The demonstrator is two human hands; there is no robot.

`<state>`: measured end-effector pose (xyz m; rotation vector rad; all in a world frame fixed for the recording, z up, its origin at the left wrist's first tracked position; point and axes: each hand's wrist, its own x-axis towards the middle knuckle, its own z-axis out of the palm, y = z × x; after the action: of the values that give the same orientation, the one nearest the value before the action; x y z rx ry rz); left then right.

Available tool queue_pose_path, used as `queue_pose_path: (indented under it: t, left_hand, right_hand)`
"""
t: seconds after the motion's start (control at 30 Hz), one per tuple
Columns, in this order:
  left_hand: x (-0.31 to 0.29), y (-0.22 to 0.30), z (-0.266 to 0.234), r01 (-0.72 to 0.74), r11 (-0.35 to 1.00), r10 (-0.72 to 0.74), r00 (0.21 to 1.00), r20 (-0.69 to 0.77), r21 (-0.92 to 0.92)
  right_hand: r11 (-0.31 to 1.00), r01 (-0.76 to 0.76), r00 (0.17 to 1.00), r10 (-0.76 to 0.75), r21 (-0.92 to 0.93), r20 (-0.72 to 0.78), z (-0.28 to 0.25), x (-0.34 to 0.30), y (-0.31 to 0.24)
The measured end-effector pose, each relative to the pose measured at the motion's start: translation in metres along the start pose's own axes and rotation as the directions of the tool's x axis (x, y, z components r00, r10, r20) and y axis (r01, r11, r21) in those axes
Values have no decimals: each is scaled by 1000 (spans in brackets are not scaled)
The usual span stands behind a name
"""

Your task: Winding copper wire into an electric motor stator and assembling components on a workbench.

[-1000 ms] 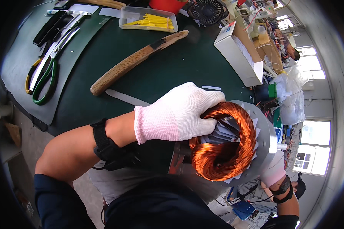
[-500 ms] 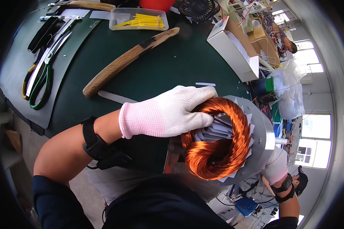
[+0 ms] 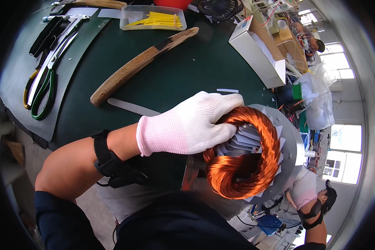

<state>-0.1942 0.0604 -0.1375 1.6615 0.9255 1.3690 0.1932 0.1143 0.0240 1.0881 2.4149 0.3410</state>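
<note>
**Pinched between thumb and fingers: coil rim in gloved left hand**

The left hand [image 3: 191, 125] grips the coil [image 3: 267, 152] at its upper left, fingers over the outside, thumb toward the opening. Since half a second ago, hand and coil have shifted slightly rightward in view, together with some head movement; the hold stays on the same stretch of wire. I judge that as steadying or small adjustment rather than a fresh stage of the work.

The coil sits before the body, at the near right. Its opening faces up and left; the ring's long axis runs roughly toward and away from the person, with the curled loop at the near end. White slips [image 3: 248, 136] line the inside. Right of it stands the grey disc [image 3: 291, 152], and behind that the right hand [image 3: 304, 183]; its fingers are hidden, so I cannot tell whether they grip.

Beyond, on the green table [image 3: 212, 56], lie a pale strip [image 3: 133, 107], a wooden tool [image 3: 131, 75], shears [image 3: 51, 64], a white box [image 3: 256, 56] and a tub [image 3: 153, 28] of yellow sticks [image 3: 158, 20].
</note>
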Motion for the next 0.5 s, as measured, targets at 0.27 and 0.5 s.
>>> queue_pose_path:
  t: [0.27, 0.5]
  left_hand:
    - [-3, -1, 5, 12, 1000, -11, 997, -76, 7]
    - [-6, -1, 4, -31, 996, 38, 997, -74, 88]
  right_hand:
    - [981, 144, 989, -138, 133, -58, -17, 32, -33]
    - [978, 150, 989, -149, 148, -21, -31, 43, -43]
